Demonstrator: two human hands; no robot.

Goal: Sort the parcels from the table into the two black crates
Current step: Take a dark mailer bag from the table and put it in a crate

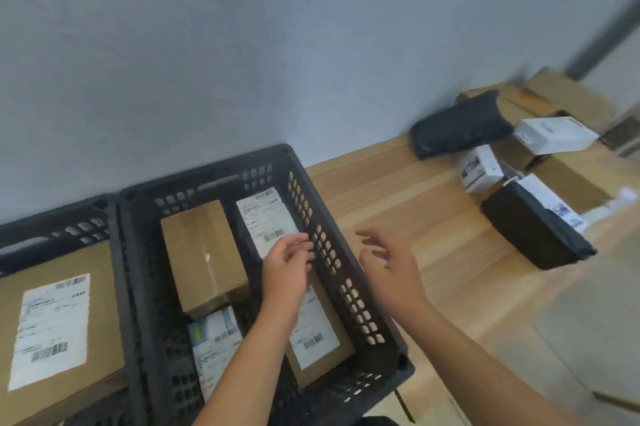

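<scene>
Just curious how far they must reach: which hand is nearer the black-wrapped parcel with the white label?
Right. The right hand hovers above the table, between the crate and the black-wrapped parcel; the left hand is over the crate, farther away.

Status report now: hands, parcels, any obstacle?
Left hand open over the right crate, empty. Right hand open over the table. Parcels lie at far right; nothing between.

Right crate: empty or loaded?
Loaded: the right crate holds a plain cardboard box, a labelled parcel beside it, and more parcels nearer the camera.
</scene>
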